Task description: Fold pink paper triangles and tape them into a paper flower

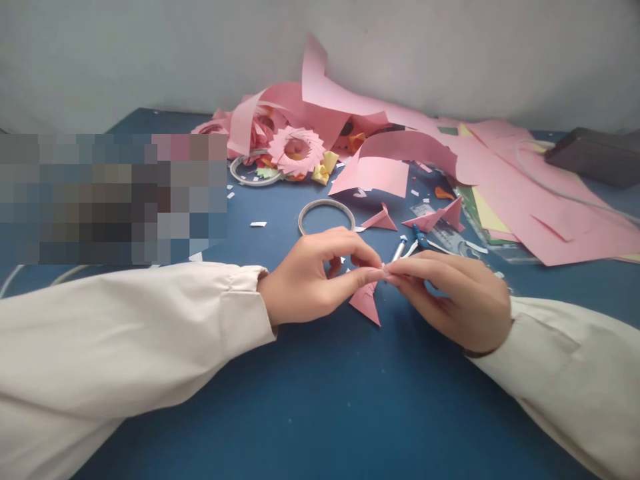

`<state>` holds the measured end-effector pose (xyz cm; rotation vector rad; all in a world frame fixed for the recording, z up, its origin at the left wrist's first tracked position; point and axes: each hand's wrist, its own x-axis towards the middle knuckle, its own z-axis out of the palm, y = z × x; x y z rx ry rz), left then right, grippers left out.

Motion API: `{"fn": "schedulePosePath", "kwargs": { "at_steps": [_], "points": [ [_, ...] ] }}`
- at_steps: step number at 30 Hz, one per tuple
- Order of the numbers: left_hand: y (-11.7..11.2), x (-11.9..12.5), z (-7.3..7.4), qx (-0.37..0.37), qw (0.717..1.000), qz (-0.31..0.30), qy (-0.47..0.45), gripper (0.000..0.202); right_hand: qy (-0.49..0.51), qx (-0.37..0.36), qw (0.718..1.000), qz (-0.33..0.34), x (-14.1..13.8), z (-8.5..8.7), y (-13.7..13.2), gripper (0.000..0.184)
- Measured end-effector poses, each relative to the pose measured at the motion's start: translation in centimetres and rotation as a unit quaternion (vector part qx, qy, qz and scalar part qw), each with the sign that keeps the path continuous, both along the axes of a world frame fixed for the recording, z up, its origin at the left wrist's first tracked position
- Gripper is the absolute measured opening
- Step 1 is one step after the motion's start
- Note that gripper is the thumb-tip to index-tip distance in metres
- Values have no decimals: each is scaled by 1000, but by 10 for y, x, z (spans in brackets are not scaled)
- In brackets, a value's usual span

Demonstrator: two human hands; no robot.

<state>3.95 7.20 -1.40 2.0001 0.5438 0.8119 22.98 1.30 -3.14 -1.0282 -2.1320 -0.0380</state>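
My left hand (313,277) and my right hand (453,297) meet over a blue table (310,407), fingertips pinched together on a small folded pink paper piece (366,301). The paper's pointed end hangs down below my fingers, close to the table. Both wrists wear cream sleeves. Two similar folded pink pieces (381,220) (437,217) lie just beyond my hands.
A tape ring (326,215) lies behind my left hand. Farther back sit a pink paper flower (296,150), another ring (253,172), and loose pink sheets (505,180). Blue-handled scissors (417,237) and a clear ruler lie at right, and a dark case (595,155) at far right. Paper scraps are scattered around.
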Motion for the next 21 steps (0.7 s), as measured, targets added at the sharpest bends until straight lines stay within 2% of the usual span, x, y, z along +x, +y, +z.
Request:
{"fn": "schedulePosePath", "kwargs": {
  "at_steps": [6, 16, 21],
  "points": [
    [1, 0, 0, 22, 1000, 10, 11, 8, 19, 5, 1000, 12, 1, -1, 0, 11],
    [1, 0, 0, 152, 988, 6, 31, 8, 10, 22, 1000, 19, 3, 0, 2, 9],
    [-1, -4, 4, 177, 980, 42, 75, 12, -26, 57, 998, 28, 5, 0, 0, 20]
  ]
}}
